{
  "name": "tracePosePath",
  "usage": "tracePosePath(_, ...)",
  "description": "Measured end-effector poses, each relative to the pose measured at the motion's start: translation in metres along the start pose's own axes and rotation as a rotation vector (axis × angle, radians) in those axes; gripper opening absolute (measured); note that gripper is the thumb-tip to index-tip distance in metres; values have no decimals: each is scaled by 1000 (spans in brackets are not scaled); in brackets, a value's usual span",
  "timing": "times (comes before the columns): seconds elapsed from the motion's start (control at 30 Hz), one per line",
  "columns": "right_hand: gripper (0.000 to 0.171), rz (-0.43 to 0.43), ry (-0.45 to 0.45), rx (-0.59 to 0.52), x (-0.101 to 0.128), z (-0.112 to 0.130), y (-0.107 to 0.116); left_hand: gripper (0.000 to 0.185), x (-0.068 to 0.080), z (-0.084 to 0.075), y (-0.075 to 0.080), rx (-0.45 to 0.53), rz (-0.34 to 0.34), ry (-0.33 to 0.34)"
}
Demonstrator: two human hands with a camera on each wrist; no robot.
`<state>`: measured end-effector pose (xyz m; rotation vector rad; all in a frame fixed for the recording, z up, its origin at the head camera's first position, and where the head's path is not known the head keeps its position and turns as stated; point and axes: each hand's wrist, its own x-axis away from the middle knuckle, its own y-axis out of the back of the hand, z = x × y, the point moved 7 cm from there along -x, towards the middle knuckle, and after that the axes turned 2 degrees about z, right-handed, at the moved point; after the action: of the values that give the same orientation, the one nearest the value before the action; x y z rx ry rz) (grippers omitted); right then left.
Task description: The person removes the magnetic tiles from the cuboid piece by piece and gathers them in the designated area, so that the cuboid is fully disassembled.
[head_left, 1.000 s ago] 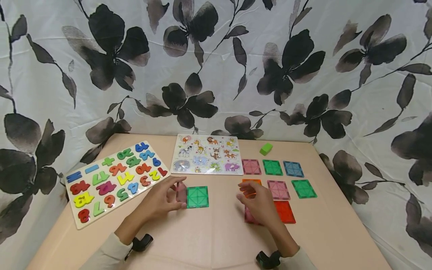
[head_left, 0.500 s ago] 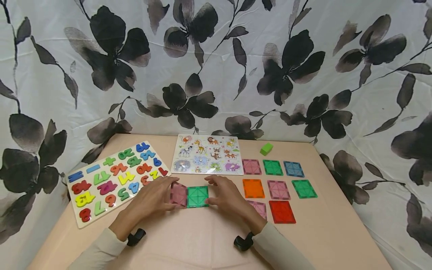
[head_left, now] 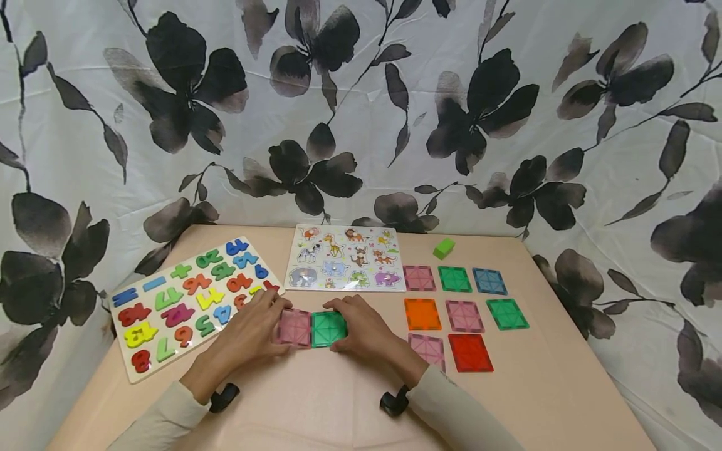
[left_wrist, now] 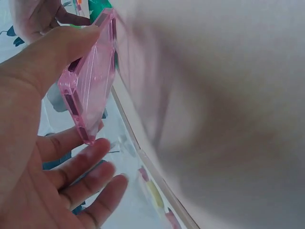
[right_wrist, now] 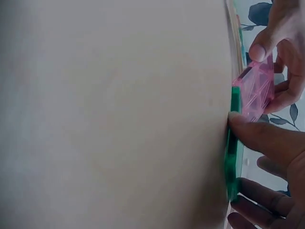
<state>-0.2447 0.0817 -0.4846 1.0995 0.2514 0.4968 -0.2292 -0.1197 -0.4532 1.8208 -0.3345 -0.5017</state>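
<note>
Left hand (head_left: 248, 335) pinches the pink tile (head_left: 294, 327), tilted against the green tile (head_left: 329, 328) pinned by the right hand (head_left: 363, 332); a slip could skid both tiles apart.

Cream sleeves, black wrist cameras

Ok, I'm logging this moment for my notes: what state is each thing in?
pink tile: tilted, one edge lifted, held by the left hand, edge against the green tile.
green tile: flat on the table, pressed by the right hand.
number puzzle: pieces seated.
animal puzzle: pieces seated.
loose tiles: flat, apart.
green block: lying alone.
</note>
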Motion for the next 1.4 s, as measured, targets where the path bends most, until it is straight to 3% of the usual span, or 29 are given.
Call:
tracePosePath(0.23,81,-12,-27,60,7,0,0,72,1,0,1,-41,-82,-5)
tracePosePath(0.47,79,-73,-111,39,19,-8,13,77,-1,-4,4,-35,-141,-7)
tracePosePath(0.97,80,-231,-251,-88,72,-59,53,79,-17,-40,2,55,-149,-55)
tracePosePath(1.4,77,-298,-276,-125,125,-105,81,80,-23,-64,-19,101,-78,-99)
